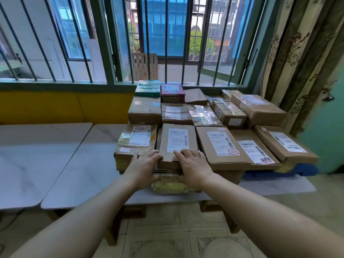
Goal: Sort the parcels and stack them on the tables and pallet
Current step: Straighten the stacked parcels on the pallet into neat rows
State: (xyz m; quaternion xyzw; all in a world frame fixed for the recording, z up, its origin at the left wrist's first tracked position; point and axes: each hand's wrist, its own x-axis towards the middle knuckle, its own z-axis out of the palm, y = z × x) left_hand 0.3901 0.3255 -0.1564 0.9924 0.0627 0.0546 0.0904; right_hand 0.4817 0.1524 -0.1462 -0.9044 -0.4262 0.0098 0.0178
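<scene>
A flat cardboard parcel (177, 140) with a white label lies in the front row of a stack of parcels on the right table (89, 174). My left hand (144, 164) grips its near left corner, thumb under the edge. My right hand (193, 164) rests on its near right part, fingers spread on top. Under it sits a yellowish padded parcel (171, 187). A taped parcel (135, 140) lies just to its left and a wide labelled box (221, 146) to its right.
More parcels fill the rows behind, among them a green one (148, 88) and a maroon one (172, 91). A second grey table (33, 161) stands to the left. Barred window (115, 53) behind, curtain (301, 62) at right, tiled floor (167, 229) below.
</scene>
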